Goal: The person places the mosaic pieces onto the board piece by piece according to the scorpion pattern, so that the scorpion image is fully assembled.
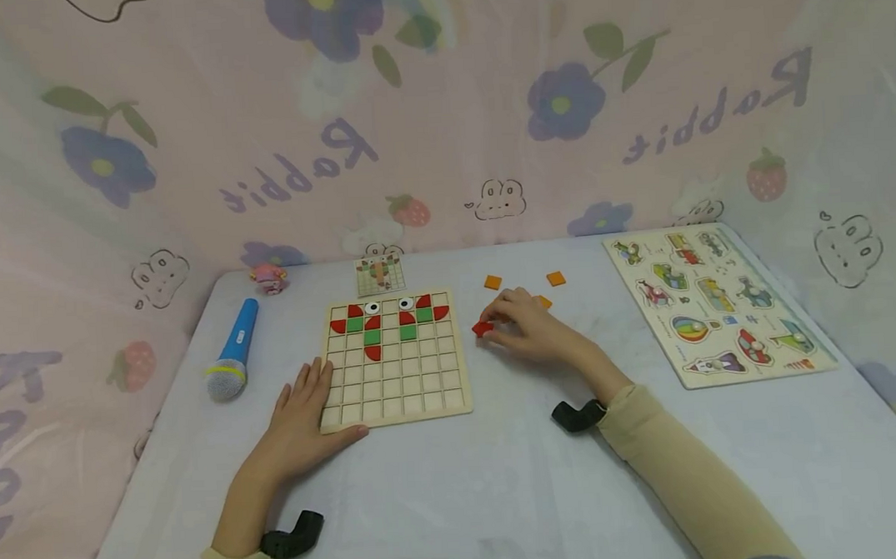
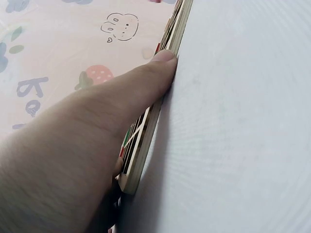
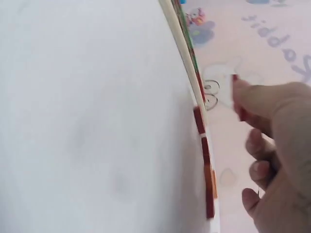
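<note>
A square wooden grid board (image 1: 423, 385) lies on the table, with red quarter-round pieces, green squares (image 1: 372, 337) and two round eye pieces set in its upper rows. My left hand (image 1: 301, 415) rests at the board's lower left corner with straight fingers along the left side; its thumb (image 2: 155, 73) lies over the near edge. To the right of the board, my right hand (image 1: 528, 326) pinches a small red piece (image 3: 238, 97) between thumb and finger. Several loose red pieces (image 3: 199, 120) sit below it on the table in the right wrist view.
Orange square tiles (image 1: 556, 278) lie behind and beside the right hand. A small picture card (image 1: 379, 275) is behind the board. On the left are a blue toy microphone (image 1: 239, 339) and a pink figurine (image 1: 269, 278). A picture puzzle board (image 1: 720, 309) lies far right.
</note>
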Tool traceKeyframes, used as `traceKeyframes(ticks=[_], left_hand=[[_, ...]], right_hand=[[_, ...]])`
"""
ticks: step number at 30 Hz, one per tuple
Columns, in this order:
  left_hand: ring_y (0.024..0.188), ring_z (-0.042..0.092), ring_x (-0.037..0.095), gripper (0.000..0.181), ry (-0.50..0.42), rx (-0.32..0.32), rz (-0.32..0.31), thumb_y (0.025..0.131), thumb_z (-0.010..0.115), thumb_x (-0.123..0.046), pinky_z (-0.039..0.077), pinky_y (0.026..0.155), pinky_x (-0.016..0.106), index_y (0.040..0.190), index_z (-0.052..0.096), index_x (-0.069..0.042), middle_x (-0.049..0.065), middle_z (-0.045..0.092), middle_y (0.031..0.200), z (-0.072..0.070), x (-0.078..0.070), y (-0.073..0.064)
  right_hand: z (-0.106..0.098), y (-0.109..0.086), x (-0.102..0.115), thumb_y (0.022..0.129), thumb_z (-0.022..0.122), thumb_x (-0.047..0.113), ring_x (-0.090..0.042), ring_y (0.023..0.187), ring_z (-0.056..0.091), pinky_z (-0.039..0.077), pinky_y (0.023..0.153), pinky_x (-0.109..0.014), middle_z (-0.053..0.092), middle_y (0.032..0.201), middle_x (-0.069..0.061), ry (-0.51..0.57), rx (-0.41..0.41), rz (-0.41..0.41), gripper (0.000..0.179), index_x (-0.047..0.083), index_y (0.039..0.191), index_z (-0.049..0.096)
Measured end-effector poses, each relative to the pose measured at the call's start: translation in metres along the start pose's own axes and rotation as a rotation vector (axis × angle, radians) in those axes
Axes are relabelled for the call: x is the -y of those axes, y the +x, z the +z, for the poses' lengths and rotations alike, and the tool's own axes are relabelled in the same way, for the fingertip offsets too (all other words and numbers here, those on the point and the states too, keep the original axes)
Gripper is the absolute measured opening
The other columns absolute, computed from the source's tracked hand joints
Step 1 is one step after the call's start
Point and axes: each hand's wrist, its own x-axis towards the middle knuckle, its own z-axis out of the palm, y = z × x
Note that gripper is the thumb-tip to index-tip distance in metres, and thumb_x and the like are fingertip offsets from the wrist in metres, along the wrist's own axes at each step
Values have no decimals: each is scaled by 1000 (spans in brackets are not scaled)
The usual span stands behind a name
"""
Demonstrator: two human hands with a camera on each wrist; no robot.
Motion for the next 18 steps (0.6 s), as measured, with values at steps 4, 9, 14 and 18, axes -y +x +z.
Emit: traceKeyframes(ticks=[4, 9, 14, 18], left_hand=[[163, 4, 47, 123, 3, 1, -1, 88, 69, -74, 4, 127, 70, 169, 14, -1, 25, 8, 176, 0, -1, 0], [163, 4, 47, 122, -14, -13, 3, 88, 72, -71, 3, 127, 70, 169, 15, 1, 26, 8, 176, 0, -1, -2], [163, 5, 47, 121, -28, -26, 12, 88, 74, -69, 4, 127, 70, 168, 17, 1, 26, 9, 176, 1, -1, -1], [163, 4, 47, 122, -17, -12, 14, 89, 72, -71, 3, 127, 69, 169, 15, 1, 26, 8, 176, 1, -1, 0]], right_hand=[[6, 17, 22, 101, 75, 21, -25, 106, 53, 40, 92, -40, 64, 110, -7, 39, -37, 25, 21, 10, 119, 73], [24, 46, 52, 102, 73, 24, -27, 105, 51, 43, 90, -39, 64, 110, -9, 38, -29, 32, 27, 6, 122, 72], [46, 65, 71, 103, 73, 26, -27, 110, 53, 43, 91, -43, 64, 114, -10, 26, 29, 39, 24, 9, 120, 73], [62, 69, 75, 103, 72, 30, -26, 115, 53, 42, 93, -46, 63, 118, -8, -11, 80, 74, 24, 14, 120, 74]])
